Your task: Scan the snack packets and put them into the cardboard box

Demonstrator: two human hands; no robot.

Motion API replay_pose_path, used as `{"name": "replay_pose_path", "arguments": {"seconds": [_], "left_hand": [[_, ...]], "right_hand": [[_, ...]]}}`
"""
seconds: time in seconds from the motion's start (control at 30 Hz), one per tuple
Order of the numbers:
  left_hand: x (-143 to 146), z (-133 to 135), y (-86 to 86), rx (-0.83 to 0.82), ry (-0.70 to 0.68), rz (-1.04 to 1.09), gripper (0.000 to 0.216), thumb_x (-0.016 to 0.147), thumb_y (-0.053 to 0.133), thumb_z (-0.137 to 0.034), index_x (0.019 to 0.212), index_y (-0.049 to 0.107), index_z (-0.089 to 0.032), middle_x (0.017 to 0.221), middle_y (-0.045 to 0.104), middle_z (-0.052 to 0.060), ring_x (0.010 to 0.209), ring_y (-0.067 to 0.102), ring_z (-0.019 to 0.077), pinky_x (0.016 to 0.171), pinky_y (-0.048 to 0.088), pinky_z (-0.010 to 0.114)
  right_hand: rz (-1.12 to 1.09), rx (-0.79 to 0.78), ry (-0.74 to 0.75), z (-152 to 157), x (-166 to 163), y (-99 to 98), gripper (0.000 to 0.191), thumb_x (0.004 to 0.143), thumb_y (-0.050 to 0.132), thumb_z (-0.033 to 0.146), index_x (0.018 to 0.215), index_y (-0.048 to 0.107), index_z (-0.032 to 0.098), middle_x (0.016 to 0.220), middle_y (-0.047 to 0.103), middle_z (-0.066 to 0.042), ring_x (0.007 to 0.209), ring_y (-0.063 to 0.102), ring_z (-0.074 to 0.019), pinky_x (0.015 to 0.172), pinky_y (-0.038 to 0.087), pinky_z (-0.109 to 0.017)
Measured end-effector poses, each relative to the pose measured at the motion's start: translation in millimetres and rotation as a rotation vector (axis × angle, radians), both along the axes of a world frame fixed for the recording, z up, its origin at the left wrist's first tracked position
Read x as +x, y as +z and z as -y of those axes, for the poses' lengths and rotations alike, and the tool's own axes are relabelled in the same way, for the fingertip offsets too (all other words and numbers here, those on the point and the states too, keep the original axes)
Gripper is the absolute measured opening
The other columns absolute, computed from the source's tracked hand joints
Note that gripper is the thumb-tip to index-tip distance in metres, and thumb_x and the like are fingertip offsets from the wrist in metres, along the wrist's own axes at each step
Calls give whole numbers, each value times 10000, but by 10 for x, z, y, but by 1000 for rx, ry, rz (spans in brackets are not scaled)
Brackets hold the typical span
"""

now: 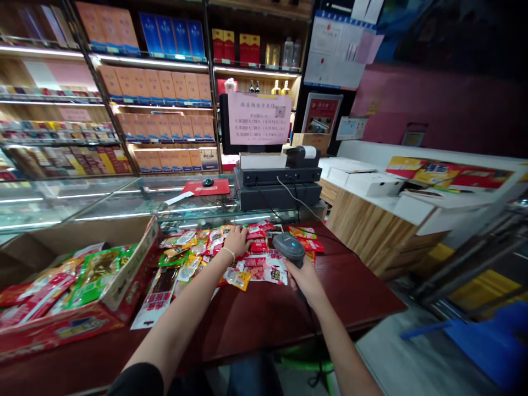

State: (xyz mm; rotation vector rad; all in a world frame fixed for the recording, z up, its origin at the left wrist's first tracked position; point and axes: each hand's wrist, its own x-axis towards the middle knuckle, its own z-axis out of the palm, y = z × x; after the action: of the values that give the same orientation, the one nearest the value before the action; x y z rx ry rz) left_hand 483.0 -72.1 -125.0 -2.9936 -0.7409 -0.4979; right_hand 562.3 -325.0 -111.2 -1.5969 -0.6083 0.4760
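Right of the cardboard box (132, 272), snack packets (253, 269) lie heaped on the table (330, 302) beneath the left hand (236, 242), the nearer one; whether its fingers pinch any, I cannot tell. Farther right from the box, the right hand (307, 278) grips a scanner (289, 246), long axis running away from the person. More packets (94, 275) lie inside the box.

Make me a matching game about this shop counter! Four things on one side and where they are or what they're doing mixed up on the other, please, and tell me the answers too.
Things:
1. Scanner
2. Computer mouse
3. Pink sign
4. Open cardboard box

Places and states:
A. On a flat red sheet
B. With colourful packets inside
C. Held in the right hand
D. On the black monitor

Right pairs: 1-C, 2-A, 3-D, 4-B
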Motion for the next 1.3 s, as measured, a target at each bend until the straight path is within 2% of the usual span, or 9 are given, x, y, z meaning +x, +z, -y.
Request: {"name": "replay_pose_path", "arguments": {"seconds": [0.13, 0.23, 0.3, 0.43, 0.5, 0.7, 0.9, 1.1, 1.3], "left_hand": [[-251, 66, 10, -45, -13, -20, 291, 966, 442, -358, 1134, 617, -198, 1152, 631, 132, 1120, 542, 278, 995, 380, 422], [-488, 104, 42, -67, 67, 22, 310, 907, 550, -323, 1187, 596, -198, 1153, 642, 145, 1103, 567, 299, 925, 416, 405], [-682, 104, 57, -142, 89, 73, 353, 861, 603, -294, 1195, 592, -180, 1114, 665, 147, 1045, 605, 283, 866, 439, 357], [-1178, 65, 27, -335, 79, 151, 205, 852, 599, -377, 916, 670, -196, 872, 704, 96, 827, 647, 234, 720, 448, 290], [-1455, 53, -27, -403, 94, 236, 253, 862, 576, -438, 845, 661, -200, 812, 698, 67, 766, 641, 219, 695, 446, 286], [-2068, 47, -267, -691, 160, 699, 307, 887, 533, -410, 1046, 639, -170, 1017, 720, 66, 927, 663, 210, 835, 487, 303], [-2166, 47, -374, -825, 167, 804, 316, 831, 552, -245, 1122, 617, -141, 1100, 712, 87, 993, 667, 207, 907, 506, 333], [-2164, 91, -385, -704, 119, 718, 338, 873, 557, -285, 1179, 645, -171, 1199, 699, 82, 1108, 647, 218, 991, 477, 360], [-2166, 91, -386, -662, 133, 645, 374, 846, 540, -228, 1202, 644, -171, 1185, 708, 82, 1078, 655, 222, 980, 482, 364]], "right_hand": [[45, -30, 9, 16, -83, 61, 378, 747, 698, 516, 902, 513, 224, 445, 494, 80, 295, 432, -125, 300, 330, -228], [66, -39, -7, 27, -200, 149, 357, 746, 696, 484, 908, 511, 225, 412, 465, 90, 291, 416, -129, 301, 328, -231], [87, -40, -17, 28, -296, 209, 331, 751, 689, 461, 901, 510, 226, 416, 467, 90, 294, 421, -128, 304, 327, -229], [120, -23, 16, -7, -515, 282, 325, 745, 693, 449, 903, 519, 224, 443, 479, 92, 296, 422, -109, 313, 318, -217], [97, -14, 54, -57, -637, 288, 368, 731, 703, 459, 957, 534, 222, 440, 473, 99, 295, 420, -109, 314, 320, -215], [88, -28, 186, -292, -1026, 224, 475, 738, 713, 458, 1112, 546, 218, 483, 516, 90, 300, 429, -115, 311, 318, -224], [163, -37, 277, -473, -1330, 120, 479, 765, 693, 421, 1182, 559, 225, 645, 643, 37, 331, 455, -108, 332, 347, -231], [172, -11, 276, -524, -1446, 130, 467, 727, 725, 379, 1155, 600, 243, 724, 694, 10, 459, 574, -145, 401, 398, -224], [209, -56, 321, -516, -1437, 109, 419, 728, 717, 361, 1115, 638, 220, 664, 680, 9, 381, 523, -129, 370, 370, -224]]}}
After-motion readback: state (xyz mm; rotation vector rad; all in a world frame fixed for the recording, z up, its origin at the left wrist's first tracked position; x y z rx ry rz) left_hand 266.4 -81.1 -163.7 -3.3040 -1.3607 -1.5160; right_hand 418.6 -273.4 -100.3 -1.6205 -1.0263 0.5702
